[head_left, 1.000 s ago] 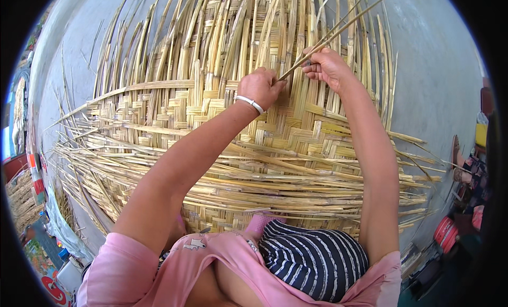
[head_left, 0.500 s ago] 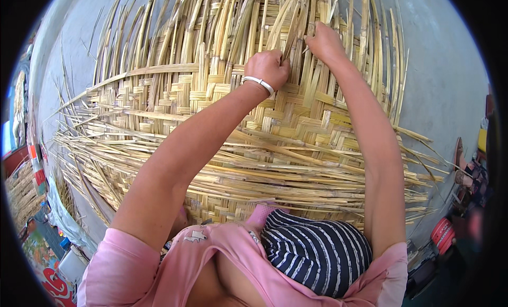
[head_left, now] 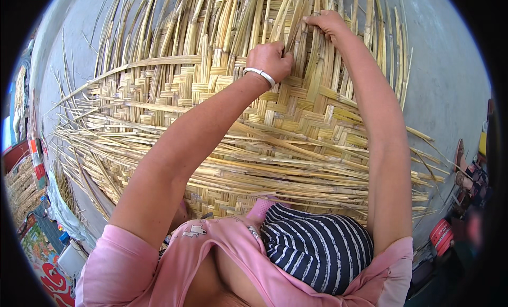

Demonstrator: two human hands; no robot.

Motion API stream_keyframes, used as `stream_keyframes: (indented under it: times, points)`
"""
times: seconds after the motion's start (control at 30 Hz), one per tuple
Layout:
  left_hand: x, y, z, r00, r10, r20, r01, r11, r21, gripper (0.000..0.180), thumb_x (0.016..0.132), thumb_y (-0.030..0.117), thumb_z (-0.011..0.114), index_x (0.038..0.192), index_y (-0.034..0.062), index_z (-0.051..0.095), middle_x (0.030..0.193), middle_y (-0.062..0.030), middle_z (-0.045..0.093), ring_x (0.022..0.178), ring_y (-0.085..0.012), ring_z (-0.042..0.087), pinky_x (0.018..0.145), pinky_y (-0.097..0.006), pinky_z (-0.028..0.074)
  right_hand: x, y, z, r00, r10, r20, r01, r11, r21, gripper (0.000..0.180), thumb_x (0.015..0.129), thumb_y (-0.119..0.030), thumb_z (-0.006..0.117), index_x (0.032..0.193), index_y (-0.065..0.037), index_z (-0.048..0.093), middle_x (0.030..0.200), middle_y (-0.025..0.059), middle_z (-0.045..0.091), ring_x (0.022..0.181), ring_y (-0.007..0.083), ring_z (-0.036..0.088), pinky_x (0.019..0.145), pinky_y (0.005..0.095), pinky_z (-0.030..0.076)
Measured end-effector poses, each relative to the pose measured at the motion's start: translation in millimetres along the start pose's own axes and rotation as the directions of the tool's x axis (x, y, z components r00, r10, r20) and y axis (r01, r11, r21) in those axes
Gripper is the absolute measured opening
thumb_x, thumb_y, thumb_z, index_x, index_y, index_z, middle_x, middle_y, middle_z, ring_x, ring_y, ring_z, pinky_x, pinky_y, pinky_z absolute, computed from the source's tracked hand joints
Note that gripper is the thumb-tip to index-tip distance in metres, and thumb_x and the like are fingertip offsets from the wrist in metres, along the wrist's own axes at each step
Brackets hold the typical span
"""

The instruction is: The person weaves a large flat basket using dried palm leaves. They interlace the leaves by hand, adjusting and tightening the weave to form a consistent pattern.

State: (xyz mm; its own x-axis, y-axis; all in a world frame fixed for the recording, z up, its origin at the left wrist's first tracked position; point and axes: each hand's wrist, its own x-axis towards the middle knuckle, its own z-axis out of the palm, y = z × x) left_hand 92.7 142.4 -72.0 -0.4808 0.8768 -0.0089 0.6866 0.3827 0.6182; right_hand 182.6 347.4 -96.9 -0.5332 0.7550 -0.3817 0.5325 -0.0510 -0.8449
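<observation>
The mat, yellow-tan and part-woven, lies flat. Over its far part, lengthwise strips fan out; across its near part, cross strips lie in a rough layer, uneven ends jutting at its left and right.

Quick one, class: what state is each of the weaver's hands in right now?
Left hand: closed, apparently on cane strips.
Right hand: fingers bent at the strips; whether it grips any cannot be told.

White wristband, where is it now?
In the head view, the white wristband is in the upper middle, around the wrist just behind the left hand, with the woven mat beneath.
</observation>
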Motion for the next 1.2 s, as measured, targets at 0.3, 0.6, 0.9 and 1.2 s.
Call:
stream_keyframes:
  times: [0.3, 0.6, 0.9, 1.2]
  points:
    - [0.3, 0.0, 2.3, 1.0, -0.017, 0.001, 0.017, 1.0, -0.008, 0.034, 0.076, 0.035, 0.062, 0.062, 0.0048, 0.055, 0.059, -0.0153, 0.058, 0.058, -0.0338, 0.057, 0.057, -0.043, 0.046, -48.6, -13.9, -13.3, 0.996, -0.011, 0.094, -0.036, 0.87, 0.491, 0.021, 0.075, -0.018, 0.074, 0.089, -0.011, 0.058, 0.083, -0.0006, 0.064, 0.071, 0.0099, 0.059, 0.06, 0.0275, 0.047]
    - [3.4, -3.7, 3.5, 0.999, -0.036, 0.027, 0.036, 0.999, -0.002, 0.036, 0.078, 0.04, 0.062, 0.066, 0.0065, 0.057, 0.061, -0.0145, 0.058, 0.06, -0.0335, 0.057, 0.057, -0.042, 0.044, -65.2, -22.3, -14.6, 0.988, -0.114, 0.107, 0.07, 0.936, 0.345, 0.028, 0.076, -0.018, 0.074, 0.098, -0.007, 0.06, 0.086, 0.0002, 0.063, 0.08, 0.0112, 0.058, 0.074, 0.0278, 0.045]
    - [3.0, -2.7, -7.0, 0.949, 0.017, 0.314, 0.005, 0.998, -0.068, 0.025, 0.075, 0.032, 0.064, 0.086, 0.0083, 0.064, 0.082, -0.0123, 0.066, 0.078, -0.0302, 0.062, 0.071, -0.039, 0.049, -62.5, -15.2, -10.4, 0.983, -0.045, 0.177, -0.079, 0.771, 0.632, 0.063, 0.071, -0.032, 0.078, 0.121, -0.007, 0.05, 0.118, 0.0088, 0.055, 0.113, 0.0225, 0.045, 0.102, 0.0435, 0.023]
    - [6.5, -22.7, 0.1, 0.879, 0.067, 0.472, 0.003, 0.989, -0.145, 0.019, 0.08, 0.016, 0.064, 0.096, 0.0063, 0.064, 0.081, -0.0063, 0.064, 0.071, -0.0156, 0.058, 0.068, -0.03, 0.048, -107.1, 8.0, -36.5, 0.992, -0.069, -0.106, 0.127, 0.521, 0.844, 0.025, 0.082, -0.016, 0.068, 0.103, -0.006, 0.059, 0.097, 0.0065, 0.062, 0.096, 0.0185, 0.058, 0.094, 0.0363, 0.044]
